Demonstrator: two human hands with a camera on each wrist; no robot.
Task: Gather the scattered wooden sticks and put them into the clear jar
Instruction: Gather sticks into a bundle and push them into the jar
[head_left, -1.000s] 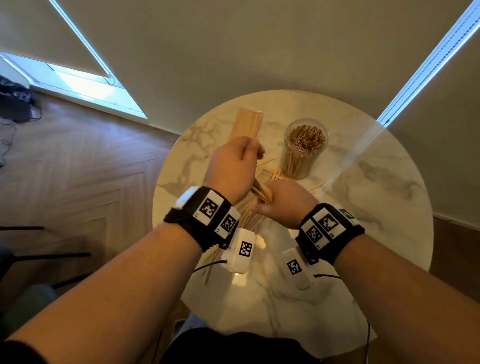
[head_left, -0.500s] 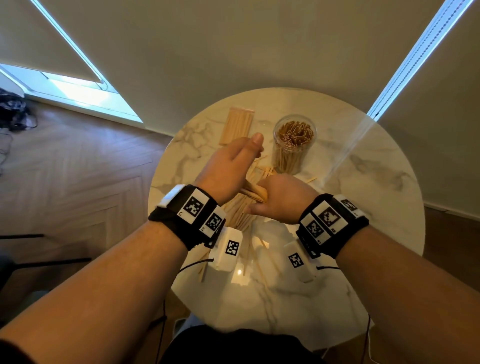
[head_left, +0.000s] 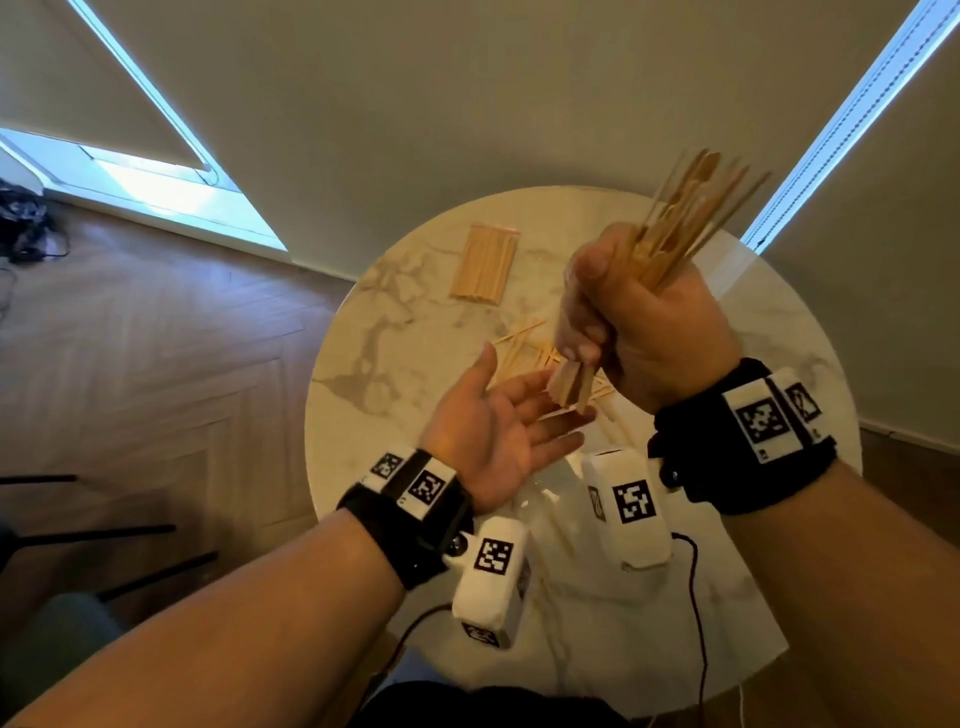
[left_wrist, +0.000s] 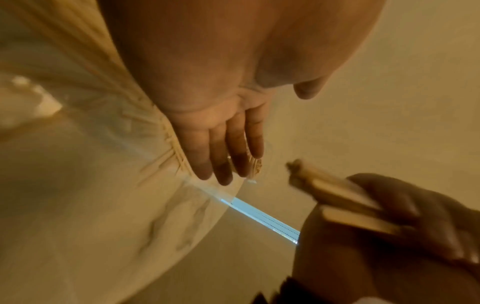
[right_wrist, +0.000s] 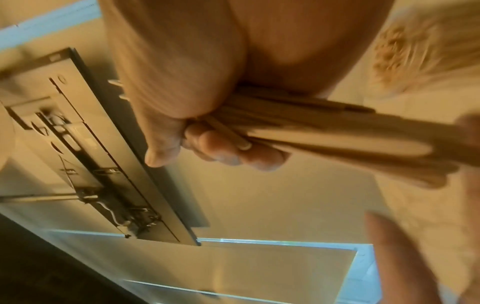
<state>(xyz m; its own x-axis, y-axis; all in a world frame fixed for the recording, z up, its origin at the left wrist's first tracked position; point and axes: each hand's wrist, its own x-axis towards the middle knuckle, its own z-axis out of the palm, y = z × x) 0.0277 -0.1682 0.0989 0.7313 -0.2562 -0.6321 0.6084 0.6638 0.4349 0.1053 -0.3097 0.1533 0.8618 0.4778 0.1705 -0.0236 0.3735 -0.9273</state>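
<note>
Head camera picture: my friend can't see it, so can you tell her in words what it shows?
A person's right hand grips a bundle of wooden sticks held up above a round marble table. The left hand is open, palm up, just below the bundle's lower ends. More sticks lie scattered on the table, beside a neat stack.

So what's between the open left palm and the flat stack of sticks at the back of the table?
In the head view, loose sticks lie scattered on the marble table between the left hand and the flat stack.
</note>
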